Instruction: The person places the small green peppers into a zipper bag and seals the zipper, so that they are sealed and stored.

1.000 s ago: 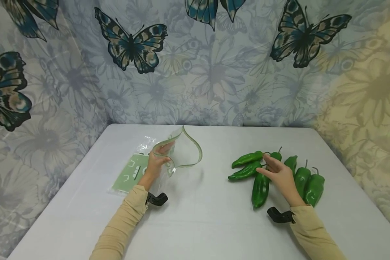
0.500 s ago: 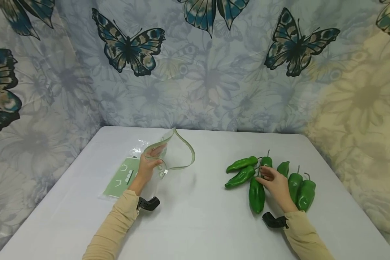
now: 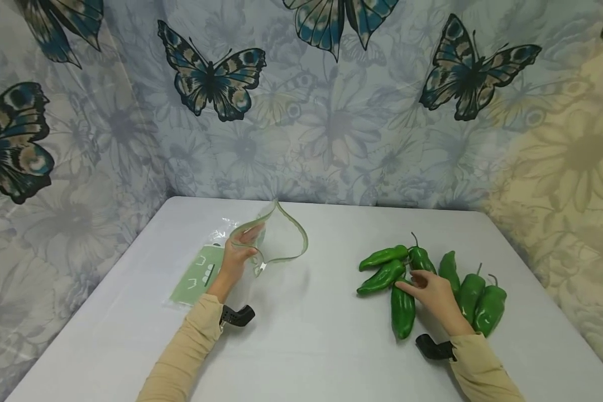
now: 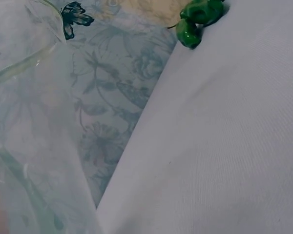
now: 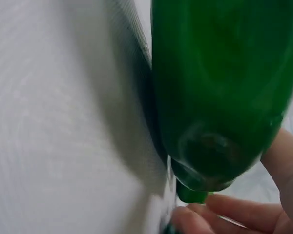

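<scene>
In the head view, my left hand (image 3: pixel 238 254) holds a clear plastic bag (image 3: pixel 281 258) by its side, and the bag's pale green rim gapes wide. The bag's film (image 4: pixel 44 112) fills the left of the left wrist view. Over at the right, my right hand (image 3: pixel 434 293) has its thumb and fingers at the stem end of a green pepper (image 3: pixel 402 312) lying on the table. Seen from the right wrist, that pepper (image 5: pixel 219 87) looms large, with the fingertips (image 5: pixel 193 219) curled by its far end. Several more green peppers (image 3: pixel 382 277) fan out around this hand.
A flat pack with a green printed face (image 3: pixel 198 276) lies on the white table (image 3: pixel 321 346) beside my left hand. More peppers (image 3: pixel 489 310) sit close to the right wrist. Butterfly-patterned cloth (image 3: pixel 331 128) rises behind the table's back edge.
My right hand has come down and closer in to the stem end of the middle pepper, its fingers drawing together. The left hand keeps holding the bag; the head view has shifted slightly.
</scene>
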### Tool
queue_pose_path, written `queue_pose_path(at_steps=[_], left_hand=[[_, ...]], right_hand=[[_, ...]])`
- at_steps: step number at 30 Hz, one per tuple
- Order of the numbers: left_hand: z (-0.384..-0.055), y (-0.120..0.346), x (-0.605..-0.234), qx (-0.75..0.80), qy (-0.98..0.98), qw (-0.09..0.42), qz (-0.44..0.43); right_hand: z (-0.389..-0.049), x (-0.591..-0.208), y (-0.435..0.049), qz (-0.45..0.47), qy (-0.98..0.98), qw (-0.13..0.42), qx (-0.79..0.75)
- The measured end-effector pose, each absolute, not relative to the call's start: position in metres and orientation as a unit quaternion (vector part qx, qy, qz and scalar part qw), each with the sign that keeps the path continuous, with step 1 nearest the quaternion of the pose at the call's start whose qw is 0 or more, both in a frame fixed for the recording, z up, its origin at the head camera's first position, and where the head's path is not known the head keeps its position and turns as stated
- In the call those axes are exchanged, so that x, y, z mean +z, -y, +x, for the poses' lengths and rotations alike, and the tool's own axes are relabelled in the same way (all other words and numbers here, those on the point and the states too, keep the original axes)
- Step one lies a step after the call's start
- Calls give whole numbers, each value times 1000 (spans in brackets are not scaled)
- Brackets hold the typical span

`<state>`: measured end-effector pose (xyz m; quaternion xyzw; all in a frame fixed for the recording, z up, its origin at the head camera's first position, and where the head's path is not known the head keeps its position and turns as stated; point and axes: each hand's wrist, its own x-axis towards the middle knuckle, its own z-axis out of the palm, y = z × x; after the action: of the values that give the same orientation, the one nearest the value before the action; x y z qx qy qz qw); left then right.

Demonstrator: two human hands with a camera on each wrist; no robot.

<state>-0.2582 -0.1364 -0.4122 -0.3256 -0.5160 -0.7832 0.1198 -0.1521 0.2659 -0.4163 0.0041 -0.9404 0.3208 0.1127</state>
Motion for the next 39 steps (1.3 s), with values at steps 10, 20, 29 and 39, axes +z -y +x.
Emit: queue_pose_path(at_steps=[10, 20, 29, 39], left_hand=[[-257, 133, -411, -778, 524, 125, -323], [-259, 135, -412, -772, 532, 137, -319], [-256, 142, -411, -772, 537, 130, -314], [-258, 140, -410, -777, 526, 124, -321]], right_hand=[[-149, -407, -268, -23, 957, 12, 288], [-155, -404, -282, -36, 942, -41, 331], [-156, -402, -287, -49, 902, -100, 417], [-156, -393, -294, -1, 858, -121, 500]])
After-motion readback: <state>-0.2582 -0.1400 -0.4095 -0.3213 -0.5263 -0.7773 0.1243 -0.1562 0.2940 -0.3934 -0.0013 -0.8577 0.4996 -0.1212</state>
